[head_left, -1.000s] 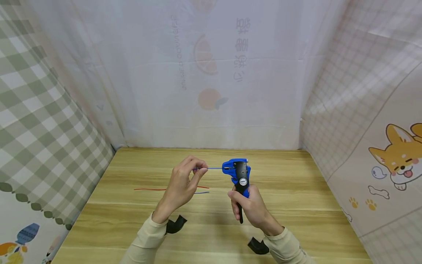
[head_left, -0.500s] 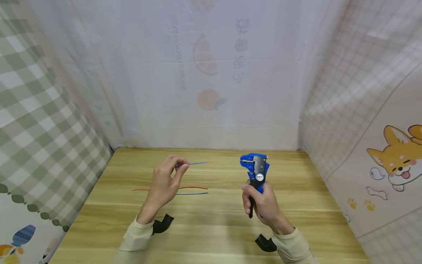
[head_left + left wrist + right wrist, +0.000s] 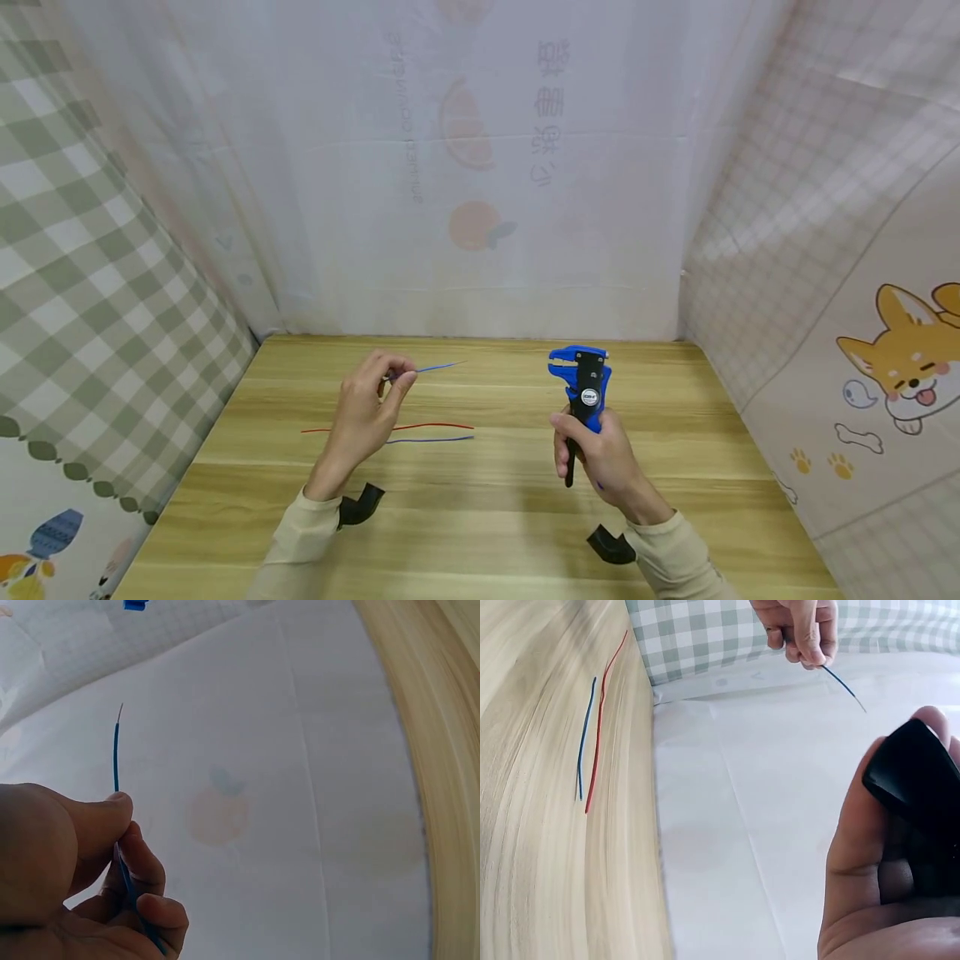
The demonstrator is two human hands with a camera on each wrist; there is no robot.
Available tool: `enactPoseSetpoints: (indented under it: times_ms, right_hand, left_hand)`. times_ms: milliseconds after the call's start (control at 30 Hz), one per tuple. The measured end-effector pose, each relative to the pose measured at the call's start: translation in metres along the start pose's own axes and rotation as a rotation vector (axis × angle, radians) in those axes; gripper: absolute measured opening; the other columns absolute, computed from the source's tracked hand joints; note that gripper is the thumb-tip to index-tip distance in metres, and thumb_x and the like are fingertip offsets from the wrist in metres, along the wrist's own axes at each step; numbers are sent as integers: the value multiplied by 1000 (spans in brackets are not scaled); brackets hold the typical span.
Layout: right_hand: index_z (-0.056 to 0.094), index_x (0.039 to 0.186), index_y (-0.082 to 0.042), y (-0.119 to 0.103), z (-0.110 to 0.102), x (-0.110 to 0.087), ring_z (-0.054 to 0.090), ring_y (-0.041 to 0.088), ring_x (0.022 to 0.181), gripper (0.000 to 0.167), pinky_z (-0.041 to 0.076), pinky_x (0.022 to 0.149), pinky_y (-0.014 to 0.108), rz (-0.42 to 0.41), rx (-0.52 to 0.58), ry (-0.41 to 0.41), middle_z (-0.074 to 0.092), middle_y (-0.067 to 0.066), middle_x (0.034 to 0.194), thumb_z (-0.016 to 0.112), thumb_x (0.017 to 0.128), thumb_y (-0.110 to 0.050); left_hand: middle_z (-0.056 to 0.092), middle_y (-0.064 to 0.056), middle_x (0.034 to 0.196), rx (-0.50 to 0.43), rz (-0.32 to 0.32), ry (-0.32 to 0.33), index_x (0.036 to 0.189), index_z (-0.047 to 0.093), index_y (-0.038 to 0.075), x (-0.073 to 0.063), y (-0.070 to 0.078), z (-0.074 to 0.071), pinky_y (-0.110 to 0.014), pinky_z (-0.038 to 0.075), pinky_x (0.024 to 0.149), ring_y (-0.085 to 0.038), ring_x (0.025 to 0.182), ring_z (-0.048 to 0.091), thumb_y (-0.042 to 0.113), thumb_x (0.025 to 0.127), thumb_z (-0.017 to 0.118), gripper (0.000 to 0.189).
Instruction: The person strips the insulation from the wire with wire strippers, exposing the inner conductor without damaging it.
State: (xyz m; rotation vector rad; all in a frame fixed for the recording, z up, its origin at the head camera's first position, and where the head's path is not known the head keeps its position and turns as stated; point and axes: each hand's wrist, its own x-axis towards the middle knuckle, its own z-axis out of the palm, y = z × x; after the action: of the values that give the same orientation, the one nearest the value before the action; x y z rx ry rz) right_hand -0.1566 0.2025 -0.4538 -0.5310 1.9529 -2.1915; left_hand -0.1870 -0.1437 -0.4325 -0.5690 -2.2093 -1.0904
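My left hand (image 3: 369,408) pinches a blue wire (image 3: 116,754) between thumb and fingers, above the table. The wire's far end is bare, a short thin metal tip past the blue insulation. My right hand (image 3: 603,450) grips a blue and black wire stripper (image 3: 587,383) by its handles, its head upright and its jaws apart, pointing left. Nothing sits between those jaws. In the right wrist view the stripper's black handle (image 3: 919,776) fills the fist. A wide gap separates the stripper from the wire's bare tip.
On the wooden table (image 3: 487,517), below the left hand, lie a red wire (image 3: 435,426) and another blue wire (image 3: 431,440), partly hidden by that hand in the head view. A white printed curtain (image 3: 360,250) hangs behind, with patterned cloths on both sides.
The blue wire has come out of the stripper's jaws, its end now bare. My left hand has moved left with it; my right hand has carried the stripper right, and its jaws have parted.
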Motion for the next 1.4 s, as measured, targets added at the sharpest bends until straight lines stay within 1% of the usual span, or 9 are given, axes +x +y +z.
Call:
enactPoseSetpoints:
  times_ms: [167,267,433,600,767,867,1033,1200,1400]
  right_hand:
    - [57,101,-5,1,-5,-1,69,12,58,18,62,55,38,17,-6,-9,64,-4,71,56,118,-11]
    - [58,102,-5,2,-9,-3,70,11,60,18,64,58,37,24,-6,-17,66,-3,72,56,118,-11]
    - [58,104,-5,5,-14,-5,71,12,63,16,66,61,38,34,3,-30,69,-3,75,55,119,-11]
    - [56,108,0,6,-19,-6,73,13,67,16,68,66,39,23,12,-55,71,-1,79,53,119,-11]
    - [57,110,-4,7,-24,-6,75,13,71,13,69,71,40,21,-1,-80,72,0,83,52,120,-11]
    - [58,112,-6,9,-26,-6,76,13,73,12,70,74,41,29,-4,-88,72,0,85,51,120,-11]
    - [58,114,-5,11,-30,-7,77,13,75,12,70,78,41,47,-1,-90,73,0,87,51,121,-12]
    - [59,115,-4,14,-33,-8,77,14,76,12,71,79,41,59,-7,-85,73,0,87,51,121,-12]
    - [59,116,-5,16,-36,-9,77,14,76,11,71,79,42,62,-6,-89,73,1,87,51,120,-11]
  left_hand:
    - [73,-9,99,-11,-65,-54,107,76,5,-4,-11,4,-26,46,71,-19,86,63,4,108,75,2]
    - [73,-9,100,-17,-93,-81,108,76,4,-7,-18,8,-26,47,73,-20,88,64,7,109,74,4]
    - [74,-10,101,-26,-146,-124,109,77,2,-11,-28,15,-27,50,75,-20,89,65,5,108,74,4]
    - [74,-11,102,-26,-199,-168,108,77,2,-13,-38,22,-23,50,74,-20,90,66,5,108,74,4]
    - [74,-10,104,-29,-271,-219,110,77,2,-14,-48,28,-22,51,76,-19,93,65,6,109,74,5]
    - [74,-10,103,-25,-283,-241,110,77,3,-14,-54,32,-22,51,76,-18,93,65,6,109,74,5]
    - [75,-10,101,-17,-280,-274,110,77,3,-13,-64,39,-22,49,76,-19,93,66,7,110,74,5]
    - [76,-11,104,-9,-307,-323,111,77,4,-9,-73,47,-24,52,81,-19,96,66,7,111,72,6]
    - [77,-14,110,-11,-347,-381,113,77,1,-7,-90,59,-37,59,91,-26,103,72,6,111,71,8]
